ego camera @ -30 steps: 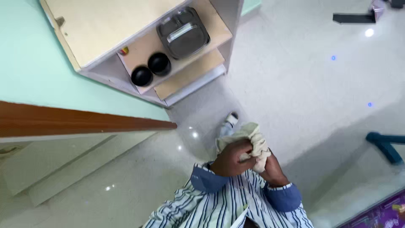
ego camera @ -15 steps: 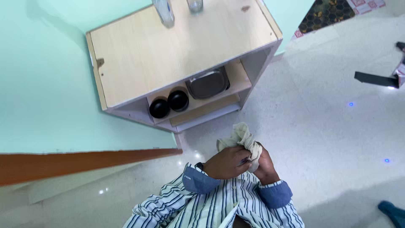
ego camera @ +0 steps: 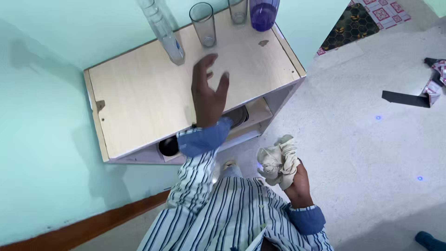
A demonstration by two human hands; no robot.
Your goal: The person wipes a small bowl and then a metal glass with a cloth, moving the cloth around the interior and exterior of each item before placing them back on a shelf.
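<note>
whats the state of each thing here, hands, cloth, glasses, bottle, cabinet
left hand: open, fingers spread, raised over the cabinet top
right hand: shut on the cloth
cloth: crumpled into a bunch
clear bottle: upright
tall glass: upright, looks empty
purple cup: upright
cabinet: open-fronted, dishes on its shelf

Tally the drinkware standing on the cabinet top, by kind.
Clear bottle: 1
Clear glasses: 2
Purple tumbler: 1
Total: 4
The left hand hovers open over the top; the right hand grips a cloth.
</note>
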